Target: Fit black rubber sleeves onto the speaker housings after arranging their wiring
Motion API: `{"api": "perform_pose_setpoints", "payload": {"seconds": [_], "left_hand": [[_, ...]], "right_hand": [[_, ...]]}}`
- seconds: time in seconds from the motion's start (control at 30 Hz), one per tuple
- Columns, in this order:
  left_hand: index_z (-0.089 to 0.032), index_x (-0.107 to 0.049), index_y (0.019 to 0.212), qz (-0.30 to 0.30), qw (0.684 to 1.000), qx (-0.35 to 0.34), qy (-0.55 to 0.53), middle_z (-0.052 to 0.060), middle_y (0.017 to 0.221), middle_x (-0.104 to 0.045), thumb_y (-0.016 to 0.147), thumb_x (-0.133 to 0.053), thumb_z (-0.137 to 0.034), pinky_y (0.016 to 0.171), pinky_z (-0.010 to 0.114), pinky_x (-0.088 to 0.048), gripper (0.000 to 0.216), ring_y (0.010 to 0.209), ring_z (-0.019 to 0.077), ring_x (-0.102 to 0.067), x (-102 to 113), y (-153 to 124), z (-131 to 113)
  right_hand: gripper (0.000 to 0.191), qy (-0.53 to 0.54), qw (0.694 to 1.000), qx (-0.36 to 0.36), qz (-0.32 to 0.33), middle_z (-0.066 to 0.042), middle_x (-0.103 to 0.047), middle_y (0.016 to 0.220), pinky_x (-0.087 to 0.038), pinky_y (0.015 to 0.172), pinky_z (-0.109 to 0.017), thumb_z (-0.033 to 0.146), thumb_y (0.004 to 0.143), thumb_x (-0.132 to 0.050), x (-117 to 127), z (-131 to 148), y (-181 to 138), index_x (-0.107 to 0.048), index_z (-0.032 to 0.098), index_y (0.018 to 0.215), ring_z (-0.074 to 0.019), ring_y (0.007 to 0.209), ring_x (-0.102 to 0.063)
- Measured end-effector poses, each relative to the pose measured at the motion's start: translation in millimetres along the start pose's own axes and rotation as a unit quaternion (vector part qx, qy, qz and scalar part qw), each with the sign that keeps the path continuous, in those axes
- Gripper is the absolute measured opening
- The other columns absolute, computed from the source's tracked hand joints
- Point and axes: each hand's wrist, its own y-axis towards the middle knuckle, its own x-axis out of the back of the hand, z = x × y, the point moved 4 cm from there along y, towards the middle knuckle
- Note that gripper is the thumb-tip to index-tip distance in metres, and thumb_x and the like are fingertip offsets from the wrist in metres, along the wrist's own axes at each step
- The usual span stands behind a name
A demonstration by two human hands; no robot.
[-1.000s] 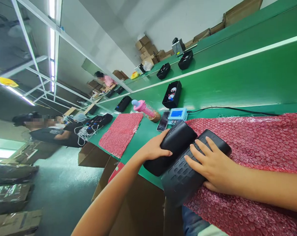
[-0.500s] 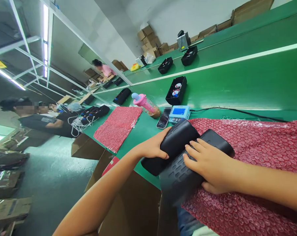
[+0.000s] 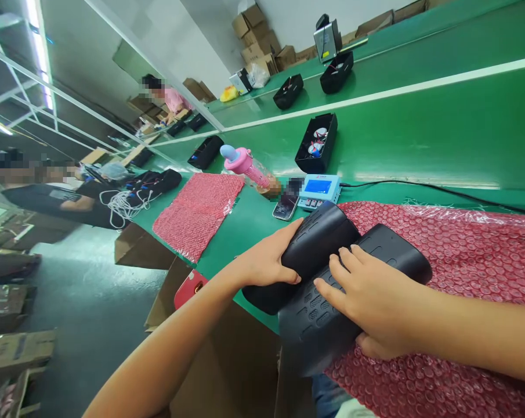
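Two long black casings lie side by side at the near edge of the green bench, partly on a sheet of red bubble wrap [image 3: 462, 255]. My left hand [image 3: 268, 261] is closed round the left side of the smooth black casing [image 3: 318, 238]. My right hand [image 3: 366, 296] lies on the second black casing [image 3: 318, 325], which has rows of slots, with fingers spread across it and the thumb under its near edge. The two casings touch along their length.
Behind the casings lie a phone [image 3: 285, 206], a small blue-screened device [image 3: 318, 190] with a black cable, and a pink bottle [image 3: 247, 168]. A second red bubble sheet [image 3: 196, 212] lies left. Black trays [image 3: 317, 142] sit on the belt. Other people work farther down the bench; cardboard boxes stand on the floor.
The camera has tilted down and right, so everything sits higher in view. My hands stay on the two casings; the right hand has slid slightly toward the slotted casing's near end.
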Motion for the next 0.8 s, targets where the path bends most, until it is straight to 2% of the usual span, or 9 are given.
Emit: {"api": "perform_pose_setpoints", "payload": {"seconds": [0.2, 0.53, 0.8], "left_hand": [[-0.017, -0.014, 0.142, -0.003, 1.0, 0.014, 0.011, 0.01, 0.145, -0.027, 0.055, -0.071, -0.029, 0.108, 0.045, -0.026, 0.105, 0.129, 0.0323, -0.031, 0.4, -0.3, 0.2], [-0.02, -0.016, 0.141, -0.006, 1.0, 0.003, -0.008, 0.008, 0.144, -0.031, 0.059, -0.068, -0.03, 0.106, 0.042, -0.028, 0.098, 0.127, 0.0295, -0.034, 2.0, 1.6, 1.8], [-0.023, -0.016, 0.141, -0.002, 1.0, 0.0, -0.018, 0.006, 0.14, -0.035, 0.06, -0.067, -0.032, 0.102, 0.041, -0.033, 0.096, 0.12, 0.0301, -0.041, 2.9, 3.2, 2.8]], "right_hand": [[0.084, -0.034, 0.998, 0.043, -0.036, -0.037, -0.045, 0.12, -0.036, 0.083, -0.06, 0.052, 0.066, -0.062, -3.6, 4.3, 0.8, -0.043, 0.001, 0.129, -0.0492, 0.104, -0.048], [0.073, -0.011, 0.998, 0.037, -0.057, -0.035, -0.046, 0.121, -0.034, 0.088, -0.059, 0.045, 0.071, -0.056, -6.0, 4.3, 1.0, -0.044, 0.0, 0.128, -0.047, 0.108, -0.047], [0.076, 0.015, 0.997, 0.02, -0.071, -0.036, -0.045, 0.121, -0.032, 0.092, -0.055, 0.044, 0.06, -0.07, -3.5, 1.6, -1.8, -0.042, 0.006, 0.119, -0.045, 0.107, -0.049]]}}
